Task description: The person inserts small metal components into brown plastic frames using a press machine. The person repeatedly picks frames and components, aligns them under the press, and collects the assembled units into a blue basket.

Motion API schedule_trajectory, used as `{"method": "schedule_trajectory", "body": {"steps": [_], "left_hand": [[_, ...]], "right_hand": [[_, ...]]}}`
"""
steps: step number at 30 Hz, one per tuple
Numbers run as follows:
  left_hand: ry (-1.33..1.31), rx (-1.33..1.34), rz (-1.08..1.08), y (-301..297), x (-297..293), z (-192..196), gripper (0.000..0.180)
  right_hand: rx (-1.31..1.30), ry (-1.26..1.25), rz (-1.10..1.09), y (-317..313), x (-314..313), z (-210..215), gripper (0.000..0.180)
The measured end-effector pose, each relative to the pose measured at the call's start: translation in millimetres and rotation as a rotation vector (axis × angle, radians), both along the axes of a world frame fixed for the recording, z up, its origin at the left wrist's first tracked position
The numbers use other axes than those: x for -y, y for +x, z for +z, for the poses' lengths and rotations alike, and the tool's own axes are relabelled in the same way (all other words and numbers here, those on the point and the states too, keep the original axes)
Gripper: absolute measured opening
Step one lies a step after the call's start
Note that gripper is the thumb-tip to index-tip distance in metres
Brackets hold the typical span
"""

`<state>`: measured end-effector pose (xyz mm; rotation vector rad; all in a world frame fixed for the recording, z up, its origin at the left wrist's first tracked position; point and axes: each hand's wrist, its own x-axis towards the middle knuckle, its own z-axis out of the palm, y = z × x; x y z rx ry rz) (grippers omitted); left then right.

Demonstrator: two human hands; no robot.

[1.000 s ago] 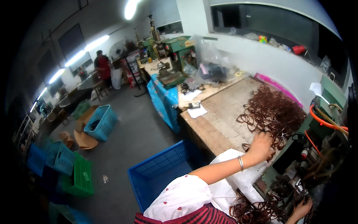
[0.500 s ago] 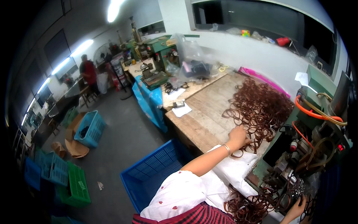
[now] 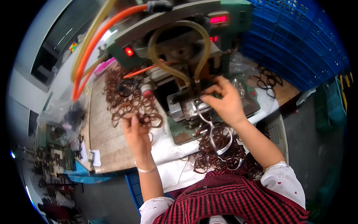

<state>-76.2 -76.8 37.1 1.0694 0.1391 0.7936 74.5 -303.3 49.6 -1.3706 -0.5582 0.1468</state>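
Observation:
My left hand (image 3: 137, 139) pinches a brown plastic eyeglass frame (image 3: 156, 120) at the near edge of a tangled pile of similar frames (image 3: 117, 87). At the bench machine (image 3: 179, 48), my right hand (image 3: 227, 104) has its thumb and forefinger curled close together by the metal fixture (image 3: 182, 109), under the head. Whatever lies between those fingertips is too small to make out. A shiny, blurred eyeglass frame (image 3: 213, 137) hangs down from the fixture close to my right thumb. Below it, more brown frames (image 3: 209, 158) lie heaped in front of me.
Orange (image 3: 108, 35) and yellowish hoses (image 3: 152, 46) loop in front of the machine. A blue crate (image 3: 287, 41) stands at the far right. White sheeting (image 3: 167, 170) covers the bench's near edge. Clear plastic bags (image 3: 61, 119) sit at the left.
The view has swung right, toward the machine. My left hand now holds an eyeglass frame by the pile. My right hand has risen from beside the small shiny parts to the machine's fixture.

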Motion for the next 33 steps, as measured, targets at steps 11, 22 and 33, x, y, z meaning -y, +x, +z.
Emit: {"method": "schedule_trajectory", "body": {"steps": [11,22,33], "left_hand": [[0.711,0.176,0.190,28,68,65,0.007],[1.566,0.401,0.197,35,98,15,0.024],[1.425,0.507,0.324,38,98,-5,0.015]], "right_hand": [[-0.015,0.033,0.085,-52,16,32,0.060],[0.629,-0.987,-0.661,29,80,-83,0.019],[0.708,-0.758,-0.621,83,96,-122,0.021]]}}
